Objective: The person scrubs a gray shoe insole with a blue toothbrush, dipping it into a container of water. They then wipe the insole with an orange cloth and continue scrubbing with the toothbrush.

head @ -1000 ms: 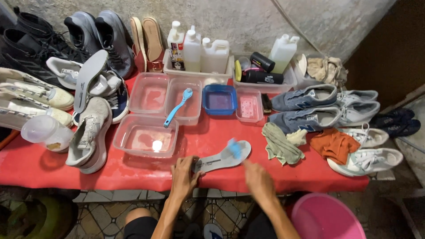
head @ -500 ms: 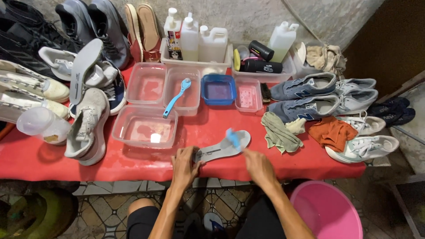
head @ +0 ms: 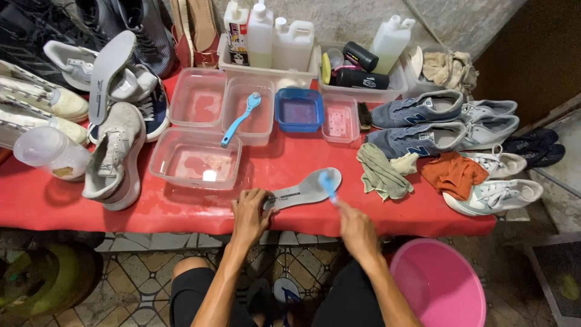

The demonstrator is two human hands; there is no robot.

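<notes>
A grey shoe insole [head: 302, 190] lies flat on the red table [head: 181, 209] near its front edge. My left hand [head: 250, 214] presses down on the insole's heel end. My right hand [head: 356, 225] grips a small blue brush [head: 327, 183] whose head rests on the toe end of the insole. Just behind the insole stands a clear plastic tub [head: 195, 160] holding a little water and a small white lump.
Two more clear tubs, one with a blue brush [head: 240, 119] across it, a blue tray [head: 299, 109] and bottles [head: 261, 30] sit farther back. Shoes crowd the left [head: 115, 157] and right [head: 417, 109]. Rags [head: 454, 172] lie right. A pink bucket [head: 439, 284] stands on the floor.
The view has shifted closer to the table. My right hand has moved the brush a short way along the insole's toe end; my left hand keeps hold of the heel.
</notes>
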